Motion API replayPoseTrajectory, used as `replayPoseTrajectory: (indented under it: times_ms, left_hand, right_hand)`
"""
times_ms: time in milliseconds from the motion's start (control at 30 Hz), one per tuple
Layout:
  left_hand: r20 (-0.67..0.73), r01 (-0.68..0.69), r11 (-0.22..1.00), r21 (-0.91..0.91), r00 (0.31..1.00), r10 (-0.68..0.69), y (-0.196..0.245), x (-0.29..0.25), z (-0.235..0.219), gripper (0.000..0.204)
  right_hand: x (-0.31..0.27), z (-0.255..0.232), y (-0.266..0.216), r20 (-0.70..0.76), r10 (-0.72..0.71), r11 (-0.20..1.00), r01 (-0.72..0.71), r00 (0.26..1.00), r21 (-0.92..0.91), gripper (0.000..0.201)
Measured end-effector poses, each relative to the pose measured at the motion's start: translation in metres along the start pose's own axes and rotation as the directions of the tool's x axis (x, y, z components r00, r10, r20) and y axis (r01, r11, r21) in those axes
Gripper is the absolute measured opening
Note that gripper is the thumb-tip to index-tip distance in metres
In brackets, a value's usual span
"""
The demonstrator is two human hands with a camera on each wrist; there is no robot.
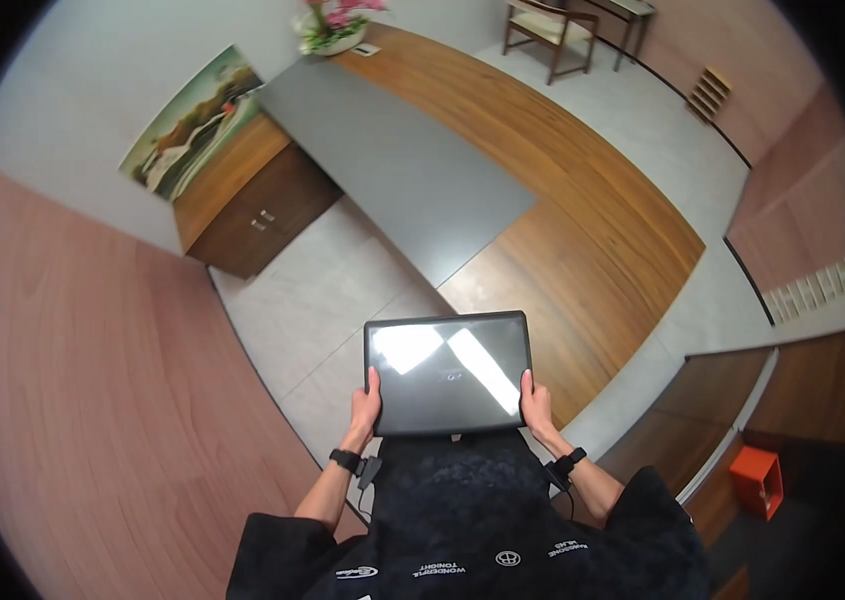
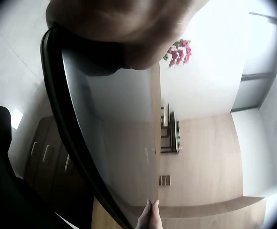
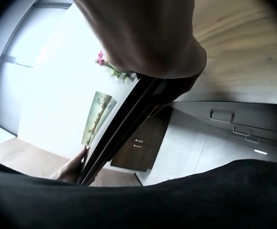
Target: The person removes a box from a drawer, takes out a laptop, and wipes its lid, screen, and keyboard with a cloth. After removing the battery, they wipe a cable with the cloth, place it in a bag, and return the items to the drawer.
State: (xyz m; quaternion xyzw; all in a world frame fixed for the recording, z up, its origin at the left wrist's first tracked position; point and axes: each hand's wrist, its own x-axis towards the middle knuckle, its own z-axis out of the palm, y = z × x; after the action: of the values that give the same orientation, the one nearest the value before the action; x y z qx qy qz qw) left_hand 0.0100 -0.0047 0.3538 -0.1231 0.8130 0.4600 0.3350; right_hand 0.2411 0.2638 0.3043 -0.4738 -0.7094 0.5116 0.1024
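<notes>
A closed black laptop (image 1: 443,405) with a glossy lid is held level in front of the body, just off the near corner of the desk. Bright light reflects off its lid, and a small logo sits at the middle. My left hand (image 1: 366,408) grips its left side, thumb lying along the top edge. On the opposite side my right hand (image 1: 537,405) holds it the same way. The right wrist view shows the laptop's thin edge (image 3: 124,121) with a seam along it; the fingers underneath are mostly hidden.
Beyond the laptop stands a wooden desk (image 1: 583,250) with a grey panel (image 1: 393,160). A flower pot (image 1: 335,40) sits at its far end. Left of it are a low cabinet (image 1: 258,220) and a landscape picture (image 1: 193,125). A chair (image 1: 553,30) and an orange box (image 1: 758,482) stand right.
</notes>
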Motion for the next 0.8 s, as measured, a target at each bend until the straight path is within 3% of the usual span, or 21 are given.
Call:
replayPoseTrajectory:
  times_ms: [167, 267, 400, 500, 600, 633, 667, 800]
  left_hand:
    - [0.222, -0.161, 0.954, 0.252, 0.969, 0.105, 0.058, 0.082, 0.067, 0.091]
    - [0.406, -0.329, 0.888, 0.321, 0.895, 0.185, 0.088, 0.146, 0.119, 0.090]
    - [0.583, -0.396, 0.875, 0.279, 0.794, 0.173, 0.115, 0.189, 0.169, 0.092]
    - [0.628, -0.505, 0.765, 0.399, 0.759, 0.174, 0.120, 0.222, 0.204, 0.094]
    - [0.662, -0.598, 0.705, 0.383, 0.709, 0.242, 0.128, 0.233, 0.224, 0.096]
    - [0.705, -0.562, 0.729, 0.392, 0.693, 0.155, 0.146, 0.223, 0.227, 0.097]
    - [0.675, -0.548, 0.727, 0.413, 0.721, 0.160, 0.145, 0.223, 0.234, 0.095]
    - [0.691, -0.575, 0.697, 0.428, 0.706, 0.159, 0.153, 0.226, 0.249, 0.090]
  right_hand:
    - [0.003, -0.003, 0.029, -0.234, 0.246, 0.969, -0.233, 0.941, 0.084, 0.077]
    - [0.014, 0.008, 0.023, -0.410, 0.332, 0.943, -0.311, 0.849, 0.117, 0.077]
    - [0.013, 0.024, 0.034, -0.584, 0.382, 0.923, -0.320, 0.716, 0.212, 0.078]
    - [0.020, 0.025, 0.036, -0.564, 0.513, 0.859, -0.394, 0.648, 0.328, 0.079]
    - [0.029, 0.029, 0.031, -0.580, 0.566, 0.824, -0.420, 0.585, 0.380, 0.080]
    - [0.034, 0.029, 0.034, -0.585, 0.579, 0.815, -0.425, 0.569, 0.393, 0.081]
    - [0.032, 0.033, 0.042, -0.581, 0.593, 0.805, -0.435, 0.557, 0.404, 0.081]
    - [0.047, 0.028, 0.050, -0.567, 0.619, 0.785, -0.446, 0.544, 0.429, 0.082]
